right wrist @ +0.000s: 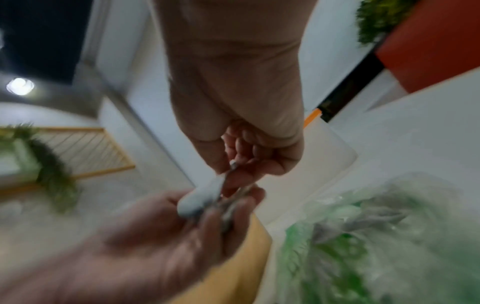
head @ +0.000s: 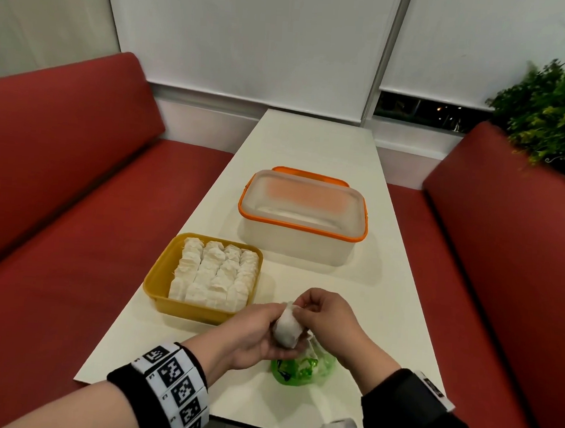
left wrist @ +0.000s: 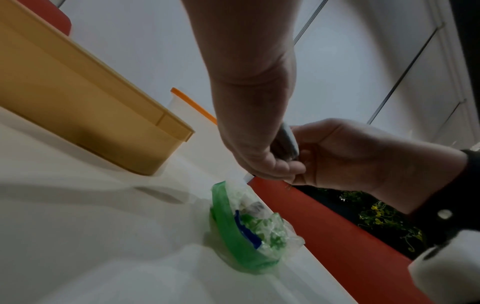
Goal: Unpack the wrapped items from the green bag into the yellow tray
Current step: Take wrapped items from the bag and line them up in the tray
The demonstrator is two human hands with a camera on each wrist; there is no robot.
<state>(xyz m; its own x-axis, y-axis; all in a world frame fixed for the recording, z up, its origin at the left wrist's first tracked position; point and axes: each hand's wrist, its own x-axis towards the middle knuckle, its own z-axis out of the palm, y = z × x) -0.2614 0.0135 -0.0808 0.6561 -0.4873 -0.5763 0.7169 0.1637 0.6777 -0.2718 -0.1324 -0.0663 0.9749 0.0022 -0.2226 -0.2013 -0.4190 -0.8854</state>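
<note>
A: Hands?

B: Both up over the near end of the worktop (head: 316,142), meeting on 1 wrapped item (head: 287,327). Left hand (head: 252,335) has it from below, fingers curled round the white wrap, so that grip is clamped on it. Right hand (head: 325,317) pinches the top of the same wrap between thumb and fingertips, grip also closed on it.

A: Wrist views agree?

B: Left wrist view shows the 2 hands touching, item mostly hidden between them. Right wrist view is blurred, but the white wrap shows between left fingers and right fingertips.

A: Green bag?

B: Green bag (head: 300,369) lies crumpled on the worktop right under the hands, near the front edge. Crinkled clear plastic and a bit of blue show in its mouth in the left wrist view. Can't tell if more items are inside.

A: Yellow tray?

B: Yellow tray (head: 160,272) sits left of the hands, just beside them, flat on the worktop. It's packed with white wrapped pieces (head: 215,274) in 4 rows, close together.

A: Anything else?

B: Clear box (head: 302,215) with an orange rim, further back on the worktop, apart from the tray. Red bench seats (head: 60,171) on both sides, green plant (head: 556,106) at far right.
</note>
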